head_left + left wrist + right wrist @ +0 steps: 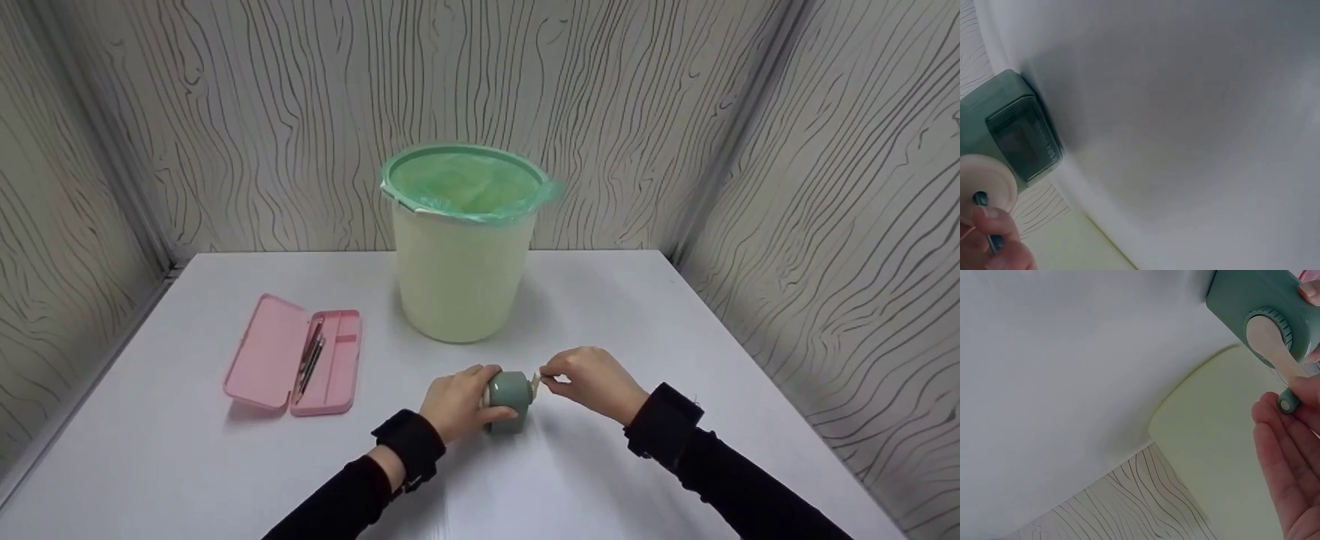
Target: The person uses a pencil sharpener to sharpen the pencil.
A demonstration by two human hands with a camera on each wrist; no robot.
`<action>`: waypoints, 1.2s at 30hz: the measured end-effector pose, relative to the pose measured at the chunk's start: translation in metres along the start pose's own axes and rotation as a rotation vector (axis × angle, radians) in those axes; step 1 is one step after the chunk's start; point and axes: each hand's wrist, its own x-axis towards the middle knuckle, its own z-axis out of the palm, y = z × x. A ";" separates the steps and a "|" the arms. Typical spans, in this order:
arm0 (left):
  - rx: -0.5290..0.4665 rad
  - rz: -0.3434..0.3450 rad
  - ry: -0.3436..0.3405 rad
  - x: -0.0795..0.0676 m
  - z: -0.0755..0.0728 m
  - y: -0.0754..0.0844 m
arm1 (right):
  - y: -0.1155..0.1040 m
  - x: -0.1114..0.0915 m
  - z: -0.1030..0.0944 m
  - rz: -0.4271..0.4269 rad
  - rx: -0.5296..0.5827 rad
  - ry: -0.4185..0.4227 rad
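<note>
A green pencil sharpener (510,390) lies low over the white table, its clear shavings drawer (1024,138) showing in the left wrist view. My left hand (459,401) grips the sharpener from its left end, thumb in front and fingers over the top. In the left wrist view, fingers (999,225) also pinch a dark green pencil (995,243) set into the round cream face (977,174). On the opposite end, my right hand (596,381) pinches the cream crank handle (1266,337) near its small green knob (1288,402). Its other fingers extend below the knob.
A pale green bucket (461,277) lined with a green plastic bag (517,217) stands behind the hands. To the left, a pink pencil case (270,352) lies open with several pencils (310,364) inside. Wood-grain walls (285,120) enclose the white table (622,300).
</note>
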 end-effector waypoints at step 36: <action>-0.028 0.015 -0.008 -0.005 0.001 0.000 | 0.012 0.008 0.054 0.121 0.011 -0.076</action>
